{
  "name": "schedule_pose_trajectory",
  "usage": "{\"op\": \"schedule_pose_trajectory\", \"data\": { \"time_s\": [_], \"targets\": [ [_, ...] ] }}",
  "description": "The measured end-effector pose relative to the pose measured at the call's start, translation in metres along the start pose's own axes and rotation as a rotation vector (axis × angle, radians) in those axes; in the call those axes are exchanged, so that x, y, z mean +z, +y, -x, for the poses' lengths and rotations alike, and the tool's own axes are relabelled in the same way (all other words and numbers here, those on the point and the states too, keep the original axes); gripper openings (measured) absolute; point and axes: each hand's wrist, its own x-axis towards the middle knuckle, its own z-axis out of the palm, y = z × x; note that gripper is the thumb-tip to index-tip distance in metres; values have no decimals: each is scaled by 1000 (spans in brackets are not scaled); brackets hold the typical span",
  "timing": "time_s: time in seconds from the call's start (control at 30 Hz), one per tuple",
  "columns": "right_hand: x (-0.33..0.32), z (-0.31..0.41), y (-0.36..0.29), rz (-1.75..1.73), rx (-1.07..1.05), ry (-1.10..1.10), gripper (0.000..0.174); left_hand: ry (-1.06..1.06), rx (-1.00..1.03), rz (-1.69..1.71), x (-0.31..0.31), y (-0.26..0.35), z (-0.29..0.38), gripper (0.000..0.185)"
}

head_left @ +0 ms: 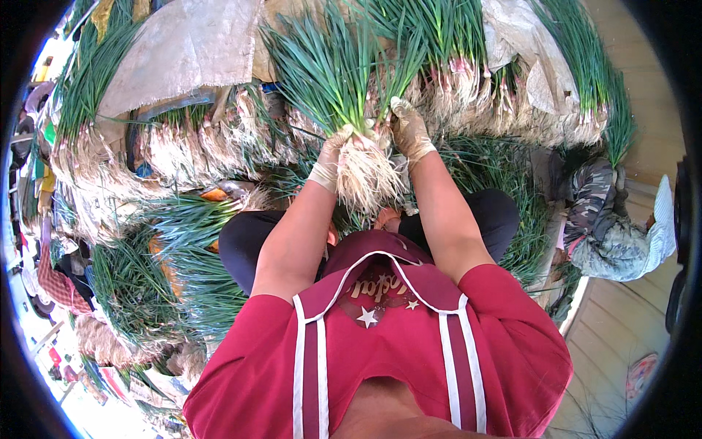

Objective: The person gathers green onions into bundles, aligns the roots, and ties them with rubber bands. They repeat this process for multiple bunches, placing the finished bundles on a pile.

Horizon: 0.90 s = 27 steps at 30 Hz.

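My left hand (333,152), in a thin soiled glove, is closed around the base of a bunch of rooted allium greens (332,77) that look like green garlic. Their long leaves fan up and away from me, and the pale, stringy roots (368,173) hang toward my lap. My right hand (408,129), also gloved, is beside the bunch with its fingers around the lower stalks of a smaller clump (405,71). The fingertips are partly hidden among the stalks. Both hands are above my crossed legs.
A long row of upright greens (449,33) stands ahead, partly covered by a burlap sheet (186,46). More greens lie in piles at my left (203,274) and right (510,219). A person in camouflage sleeves (600,219) bends at the right; another in a checked sleeve (63,282) is far left.
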Motion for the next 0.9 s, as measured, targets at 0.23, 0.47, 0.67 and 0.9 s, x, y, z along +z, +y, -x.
{"op": "schedule_pose_trajectory", "data": {
  "time_s": [0.23,0.47,0.67,0.9],
  "targets": [
    [5,37,-18,1066,-76,-10,24,17,-119,-167,-3,10,6,44],
    [11,-6,-19,2026,-591,-76,24,-36,-46,-60,-10,13,-1,44],
    [-71,-40,22,1720,-101,-515,38,-251,150,220,-1,13,6,40],
    [52,21,10,-288,207,-357,32,21,230,300,-10,8,-6,29]
  ]
}}
